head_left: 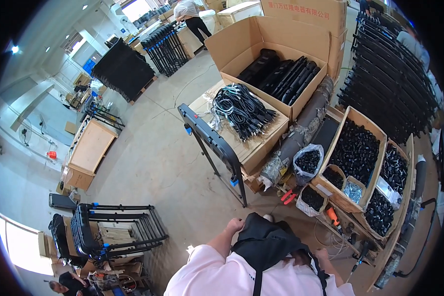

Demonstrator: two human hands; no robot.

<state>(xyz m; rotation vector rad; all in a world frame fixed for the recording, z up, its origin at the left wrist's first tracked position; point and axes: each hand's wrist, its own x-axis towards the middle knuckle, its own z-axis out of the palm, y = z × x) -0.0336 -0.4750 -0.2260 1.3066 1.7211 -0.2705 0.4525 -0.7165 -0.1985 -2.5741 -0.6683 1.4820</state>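
My left hand [236, 225] hangs beside the black apron [264, 239] with its fingers curled in. I see nothing in it. On the other side of the apron, my right hand [321, 253] is low and only partly visible; its fingers are too small to read. Ahead of me stands a black upright frame [212, 135] with blue clips on its legs. A heap of black cables [241, 111] lies on a carton behind it. To the right are an orange-handled power tool [333, 217] and red-handled pliers [288, 197], both apart from my hands.
An open carton [303, 101] holds long black plastic parts. Trays at right carry black knobs [355, 148], screws [352, 190] and bolts [380, 212]. Black frames [118, 229] stand at lower left, more frames [389, 74] at far right. Other people [192, 19] are around.
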